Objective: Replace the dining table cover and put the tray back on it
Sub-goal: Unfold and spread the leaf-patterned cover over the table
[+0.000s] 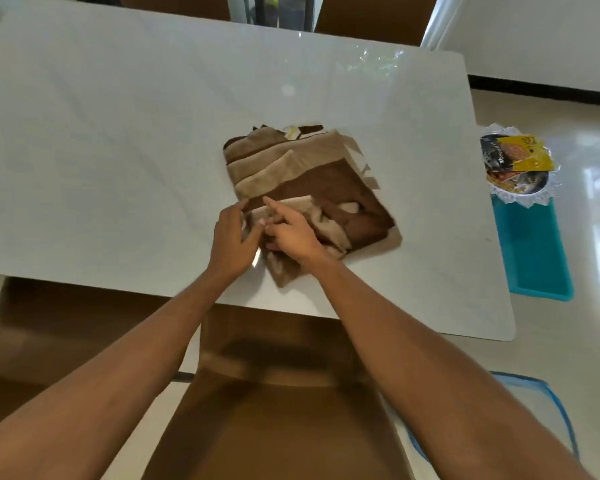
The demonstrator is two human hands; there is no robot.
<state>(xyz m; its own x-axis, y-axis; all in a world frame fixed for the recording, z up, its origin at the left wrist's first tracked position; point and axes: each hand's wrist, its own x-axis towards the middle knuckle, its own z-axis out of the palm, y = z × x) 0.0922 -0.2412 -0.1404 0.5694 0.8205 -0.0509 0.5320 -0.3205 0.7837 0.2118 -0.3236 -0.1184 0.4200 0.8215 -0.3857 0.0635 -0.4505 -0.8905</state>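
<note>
A: Where is the folded cover (309, 181) lying?
B: By the tabletop's (118, 133) near edge; right hand (291, 237) is pinching its folds, left hand (231, 244) is touching it, nearly flat; tray (530, 251) is sitting off the right edge

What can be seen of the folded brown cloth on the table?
The cloth is soft-looking fabric in dark brown, tan and beige bands, folded into a rough square, flat on the white table. Its near corner is rumpled; there the left hand touches its edge and the right hand grips a loose fold.
</note>
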